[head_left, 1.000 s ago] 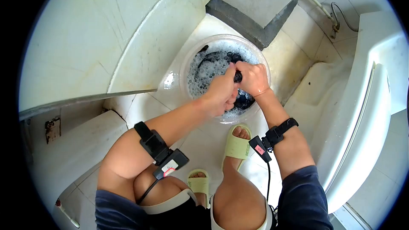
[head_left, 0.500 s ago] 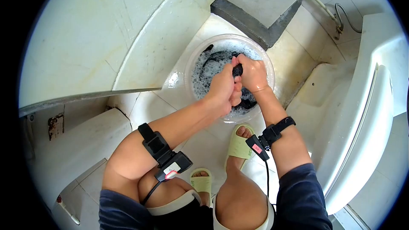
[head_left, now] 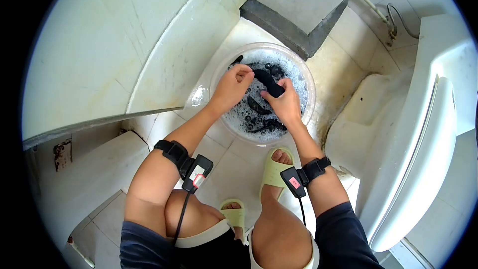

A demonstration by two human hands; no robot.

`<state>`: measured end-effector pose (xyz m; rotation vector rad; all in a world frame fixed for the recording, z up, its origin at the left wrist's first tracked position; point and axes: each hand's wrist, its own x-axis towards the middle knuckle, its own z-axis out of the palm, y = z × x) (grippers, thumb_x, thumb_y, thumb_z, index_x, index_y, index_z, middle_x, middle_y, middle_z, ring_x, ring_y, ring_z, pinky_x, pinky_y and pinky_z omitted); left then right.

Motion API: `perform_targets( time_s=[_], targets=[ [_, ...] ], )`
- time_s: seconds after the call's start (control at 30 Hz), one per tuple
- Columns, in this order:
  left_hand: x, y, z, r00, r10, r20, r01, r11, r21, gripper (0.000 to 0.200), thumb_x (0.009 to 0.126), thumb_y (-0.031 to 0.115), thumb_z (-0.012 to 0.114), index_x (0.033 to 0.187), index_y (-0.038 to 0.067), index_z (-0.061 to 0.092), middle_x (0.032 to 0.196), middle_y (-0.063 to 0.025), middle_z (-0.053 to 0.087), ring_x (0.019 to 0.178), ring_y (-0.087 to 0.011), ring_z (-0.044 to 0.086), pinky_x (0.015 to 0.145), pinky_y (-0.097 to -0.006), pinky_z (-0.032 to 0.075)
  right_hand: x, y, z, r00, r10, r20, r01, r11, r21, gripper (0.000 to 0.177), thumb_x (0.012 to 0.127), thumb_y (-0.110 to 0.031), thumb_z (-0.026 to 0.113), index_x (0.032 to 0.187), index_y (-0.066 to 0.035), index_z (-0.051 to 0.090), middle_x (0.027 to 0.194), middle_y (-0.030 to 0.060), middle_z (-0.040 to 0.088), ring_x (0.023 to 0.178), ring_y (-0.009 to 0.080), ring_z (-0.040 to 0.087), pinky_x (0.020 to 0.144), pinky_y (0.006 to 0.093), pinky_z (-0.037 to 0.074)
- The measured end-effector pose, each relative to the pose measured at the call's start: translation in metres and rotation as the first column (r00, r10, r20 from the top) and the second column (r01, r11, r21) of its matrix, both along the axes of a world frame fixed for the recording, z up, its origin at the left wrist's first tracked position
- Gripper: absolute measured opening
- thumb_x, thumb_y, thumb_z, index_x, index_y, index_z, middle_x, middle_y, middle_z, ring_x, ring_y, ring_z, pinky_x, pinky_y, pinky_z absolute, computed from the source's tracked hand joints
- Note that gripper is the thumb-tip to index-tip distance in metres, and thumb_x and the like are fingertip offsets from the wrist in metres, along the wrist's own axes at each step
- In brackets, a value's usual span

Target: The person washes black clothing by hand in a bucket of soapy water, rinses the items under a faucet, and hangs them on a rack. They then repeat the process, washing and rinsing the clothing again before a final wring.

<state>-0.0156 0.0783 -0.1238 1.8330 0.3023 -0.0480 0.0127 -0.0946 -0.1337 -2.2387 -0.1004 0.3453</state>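
A round, see-through basin stands on the tiled floor, filled with foamy water and several dark pieces of cloth. Above the foam, a black cloth is stretched between my two hands. My left hand pinches its left end, fingers closed. At its lower right end, my right hand grips it between thumb and fingers. Another dark piece floats below the held cloth, and more dark cloth lies near the basin's front edge.
My feet in green slippers are just in front of the basin. A squat toilet and a white washing tub are to the right. A pale curved panel rises at the left, and a dark stone ledge lies behind.
My hands, together around the bunched black cloth before, have moved apart. The cloth is now spread out between them, and more dark pieces show in the foam.
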Motion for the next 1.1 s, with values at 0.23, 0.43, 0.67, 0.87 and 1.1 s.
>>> perform_targets(
  time_s=[0.23,0.43,0.67,0.87,1.1],
  targets=[
    [0.016,-0.013,0.056,0.95,0.227,-0.213,-0.304,0.826,-0.474,0.028,0.094,0.029,0.05,0.104,0.003,0.057,0.094,-0.0061,0.061,0.078,-0.0125,0.058,0.071,-0.0268,0.048,-0.019,-0.01,0.071,0.858,-0.087,-0.506,0.372,0.785,0.495,0.033,0.082,-0.031,0.069,0.088,0.0,0.057,0.072,0.0024,0.059,0.059,0.0085,0.055,0.053,0.0229,0.044],
    [-0.045,-0.036,0.166,0.938,0.126,-0.321,-0.277,0.833,-0.48,0.025,0.095,0.026,0.049,0.103,0.003,0.056,0.092,-0.0061,0.06,0.077,-0.0134,0.058,0.073,-0.0274,0.048,-0.053,-0.058,0.215,0.601,0.093,-0.794,0.553,0.669,0.497,0.024,0.09,-0.022,0.056,0.103,-0.002,0.052,0.082,0.0077,0.061,0.07,0.0173,0.061,0.063,0.0285,0.05],
    [-0.079,-0.043,0.329,0.906,0.245,-0.346,-0.385,0.817,-0.43,0.023,0.095,0.022,0.049,0.099,0.001,0.058,0.088,-0.0055,0.061,0.076,-0.0127,0.058,0.071,-0.0256,0.047,-0.045,-0.091,0.33,0.486,0.074,-0.871,0.717,0.536,0.446,0.032,0.089,-0.016,0.053,0.114,0.002,0.043,0.099,0.0121,0.057,0.086,0.026,0.061,0.073,0.0376,0.052],
    [0.006,-0.013,0.407,0.966,0.23,-0.114,-0.239,0.969,-0.069,0.029,0.095,0.022,0.048,0.105,-0.003,0.058,0.092,-0.0077,0.062,0.083,-0.0143,0.059,0.078,-0.0265,0.047,-0.014,-0.08,0.329,0.573,0.091,-0.815,0.589,0.646,0.486,0.024,0.087,-0.016,0.058,0.104,-0.001,0.052,0.089,0.0062,0.06,0.083,0.0184,0.061,0.07,0.0292,0.047],
    [0.095,-0.031,0.403,0.913,0.371,0.171,-0.393,0.912,0.116,0.031,0.093,0.019,0.051,0.108,-0.007,0.059,0.092,-0.0118,0.066,0.084,-0.0148,0.06,0.078,-0.0266,0.046,0.03,-0.07,0.326,0.536,0.037,-0.843,0.708,0.524,0.473,0.034,0.09,-0.013,0.053,0.12,-0.005,0.043,0.104,0.0084,0.057,0.092,0.0225,0.061,0.08,0.0338,0.047]
  ],
)
